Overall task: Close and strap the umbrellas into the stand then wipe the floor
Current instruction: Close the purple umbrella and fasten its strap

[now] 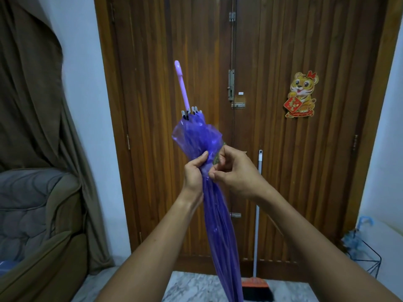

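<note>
A closed purple umbrella [216,219] stands upright in front of me, its pale pink tip pointing up and its lower end out of frame. My left hand [195,171] grips the gathered canopy in the middle. My right hand [233,171] pinches a small strap or tab at the same spot on the canopy's right side. A black wire umbrella stand [370,256] sits on the floor at the far right, with a light blue umbrella [354,236] in it.
A brown wooden double door [272,105] fills the wall ahead. A broom with a grey handle [257,214] and orange head leans against it. A grey armchair [32,214] and brown curtain are on the left. Marble floor [192,286] lies below.
</note>
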`<state>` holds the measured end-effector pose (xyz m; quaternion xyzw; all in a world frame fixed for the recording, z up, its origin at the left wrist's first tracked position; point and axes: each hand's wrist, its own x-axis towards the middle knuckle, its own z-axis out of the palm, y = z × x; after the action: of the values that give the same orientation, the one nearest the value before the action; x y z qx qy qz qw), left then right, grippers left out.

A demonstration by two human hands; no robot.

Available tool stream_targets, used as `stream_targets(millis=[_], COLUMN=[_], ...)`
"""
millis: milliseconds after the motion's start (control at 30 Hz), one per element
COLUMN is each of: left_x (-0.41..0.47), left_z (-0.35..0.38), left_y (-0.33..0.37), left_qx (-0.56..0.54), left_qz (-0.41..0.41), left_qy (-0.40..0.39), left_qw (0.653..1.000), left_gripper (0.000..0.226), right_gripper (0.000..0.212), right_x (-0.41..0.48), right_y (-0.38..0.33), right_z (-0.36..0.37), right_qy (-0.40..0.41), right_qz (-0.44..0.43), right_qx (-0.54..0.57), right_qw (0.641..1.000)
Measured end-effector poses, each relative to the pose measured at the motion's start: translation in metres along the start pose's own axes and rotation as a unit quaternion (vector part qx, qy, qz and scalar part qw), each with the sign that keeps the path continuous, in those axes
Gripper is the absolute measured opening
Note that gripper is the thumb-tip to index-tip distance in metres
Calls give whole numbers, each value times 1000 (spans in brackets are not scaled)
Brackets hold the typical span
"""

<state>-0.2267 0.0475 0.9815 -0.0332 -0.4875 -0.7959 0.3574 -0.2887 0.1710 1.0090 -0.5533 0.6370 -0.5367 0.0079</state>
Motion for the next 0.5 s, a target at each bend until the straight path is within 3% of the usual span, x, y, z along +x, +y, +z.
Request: stream_targets(millis=[167, 333, 500], left_x=[-4, -4, -4], left_z=[-3, 1, 11], left_y=[9, 13, 13], left_qx=[-14, -30, -64], left_qz=[0, -18, -10], left_qy=[-5, -25, -54], left_qw=[1000, 999, 996], left_gripper=[35, 34, 35], right_gripper=[28, 37, 35], right_x=[-4, -5, -6], right_y=[-10, -18, -13], right_z=[-5, -4, -5], right_qy=[0, 92, 141], right_qz=[8, -28, 27], right_qx=[53, 15, 145], right_qw=[999, 995, 979])
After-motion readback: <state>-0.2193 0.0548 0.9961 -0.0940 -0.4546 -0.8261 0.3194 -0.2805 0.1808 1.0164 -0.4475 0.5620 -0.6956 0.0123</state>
